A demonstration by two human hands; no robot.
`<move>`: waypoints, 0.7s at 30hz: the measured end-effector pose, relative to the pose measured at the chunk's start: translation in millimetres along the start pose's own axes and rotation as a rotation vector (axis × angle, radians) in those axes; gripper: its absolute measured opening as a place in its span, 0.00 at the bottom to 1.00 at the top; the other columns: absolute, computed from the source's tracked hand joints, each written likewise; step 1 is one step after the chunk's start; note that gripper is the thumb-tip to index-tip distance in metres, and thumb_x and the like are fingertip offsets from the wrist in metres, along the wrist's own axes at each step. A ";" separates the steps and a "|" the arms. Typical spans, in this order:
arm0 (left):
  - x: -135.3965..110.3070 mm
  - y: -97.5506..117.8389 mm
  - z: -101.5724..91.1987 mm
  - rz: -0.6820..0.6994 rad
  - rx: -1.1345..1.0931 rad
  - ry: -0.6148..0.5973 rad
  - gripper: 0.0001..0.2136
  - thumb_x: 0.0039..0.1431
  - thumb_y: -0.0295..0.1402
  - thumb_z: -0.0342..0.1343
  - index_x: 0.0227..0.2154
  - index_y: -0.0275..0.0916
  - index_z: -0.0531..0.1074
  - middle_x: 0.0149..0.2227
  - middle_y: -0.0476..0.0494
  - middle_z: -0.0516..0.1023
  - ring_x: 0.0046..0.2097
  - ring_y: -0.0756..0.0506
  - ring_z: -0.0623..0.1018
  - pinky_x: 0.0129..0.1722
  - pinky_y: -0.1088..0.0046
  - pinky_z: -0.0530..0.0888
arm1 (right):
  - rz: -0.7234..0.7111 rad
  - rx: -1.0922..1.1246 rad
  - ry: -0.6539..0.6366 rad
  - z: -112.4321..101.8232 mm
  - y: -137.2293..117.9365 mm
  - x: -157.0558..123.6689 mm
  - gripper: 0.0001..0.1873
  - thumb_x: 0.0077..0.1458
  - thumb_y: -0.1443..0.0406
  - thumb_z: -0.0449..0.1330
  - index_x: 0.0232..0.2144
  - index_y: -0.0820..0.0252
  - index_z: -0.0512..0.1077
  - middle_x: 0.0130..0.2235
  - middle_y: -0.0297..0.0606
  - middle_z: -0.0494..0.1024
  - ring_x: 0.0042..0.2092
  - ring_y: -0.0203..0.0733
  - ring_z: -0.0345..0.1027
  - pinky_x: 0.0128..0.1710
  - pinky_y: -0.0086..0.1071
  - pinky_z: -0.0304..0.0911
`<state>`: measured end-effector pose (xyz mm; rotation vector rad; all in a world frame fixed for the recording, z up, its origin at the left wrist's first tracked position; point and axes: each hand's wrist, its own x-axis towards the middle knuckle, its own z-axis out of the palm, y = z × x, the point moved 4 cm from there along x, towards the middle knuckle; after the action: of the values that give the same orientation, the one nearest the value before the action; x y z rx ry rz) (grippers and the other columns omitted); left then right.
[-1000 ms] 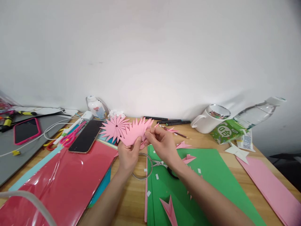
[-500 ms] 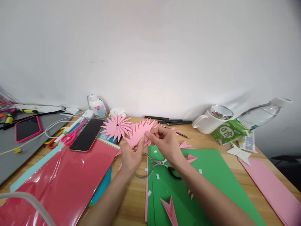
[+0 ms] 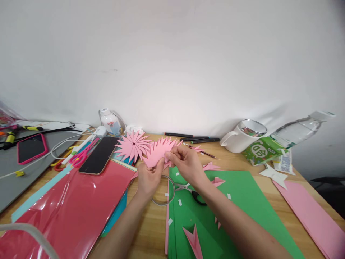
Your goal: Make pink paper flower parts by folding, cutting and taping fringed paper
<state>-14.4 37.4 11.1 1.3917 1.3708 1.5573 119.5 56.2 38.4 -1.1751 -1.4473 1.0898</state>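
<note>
Between my two hands is a pink folded-paper fan (image 3: 155, 153) with a row of pointed tips along its upper edge. My left hand (image 3: 151, 176) pinches its lower edge, thumb on the front. My right hand (image 3: 185, 160) is closed on its right end with thumb and fingers; the fingertips partly hide that end. A round pink paper pinwheel (image 3: 134, 144) with many points lies just behind and left of the fan. Below the hands are a ring-shaped roll of tape (image 3: 161, 204) and scissors (image 3: 198, 198) with black handles, partly covered by my right arm.
Green paper (image 3: 231, 205) bears pink folded pieces (image 3: 193, 241) and small white scraps. A red plastic-wrapped pack (image 3: 72, 208) and a black phone (image 3: 98, 155) lie left. Markers (image 3: 198, 139) rest by the wall. Right are a white mug (image 3: 239, 138), a bottle (image 3: 299, 131) and pink paper strips (image 3: 309, 216).
Both hands keep their grip on the paper fan, which has shifted very slightly. The whole view has moved a little; nothing is let go or picked up.
</note>
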 end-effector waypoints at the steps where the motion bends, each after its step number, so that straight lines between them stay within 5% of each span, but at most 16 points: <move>1: 0.3 -0.3 0.0 -0.006 -0.002 -0.001 0.10 0.49 0.37 0.61 0.30 0.36 0.79 0.32 0.41 0.83 0.38 0.39 0.82 0.39 0.66 0.79 | 0.005 0.006 -0.032 -0.9 -0.9 1.3 0.22 0.48 0.50 0.62 0.16 0.58 0.62 0.16 0.27 0.60 0.20 0.31 0.53 0.22 0.27 0.53; 7: 1.5 -3.6 1.1 -0.020 -0.017 -0.002 0.10 0.50 0.36 0.60 0.32 0.34 0.79 0.34 0.40 0.83 0.41 0.39 0.81 0.41 0.66 0.78 | 0.064 0.080 -0.113 -7.1 -2.7 5.3 0.25 0.51 0.48 0.57 0.14 0.58 0.63 0.17 0.32 0.68 0.21 0.34 0.61 0.25 0.30 0.60; 13: 0.1 -0.9 2.6 0.044 0.016 -0.014 0.09 0.52 0.35 0.59 0.32 0.35 0.79 0.36 0.41 0.83 0.40 0.40 0.82 0.41 0.65 0.78 | 0.017 -0.060 -0.018 -7.7 -0.5 4.4 0.22 0.47 0.53 0.63 0.14 0.58 0.61 0.16 0.24 0.55 0.20 0.30 0.50 0.22 0.28 0.47; 21: -2.9 -0.7 6.0 0.051 0.052 -0.046 0.09 0.51 0.36 0.59 0.28 0.35 0.79 0.29 0.42 0.83 0.30 0.42 0.81 0.28 0.71 0.78 | 0.118 -0.073 0.016 -12.0 1.8 5.1 0.23 0.36 0.48 0.68 0.17 0.60 0.67 0.17 0.25 0.57 0.21 0.30 0.48 0.21 0.28 0.43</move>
<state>-8.1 36.6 9.0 1.4953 1.3672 1.5220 131.1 62.3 39.3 -1.3319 -1.4302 1.1132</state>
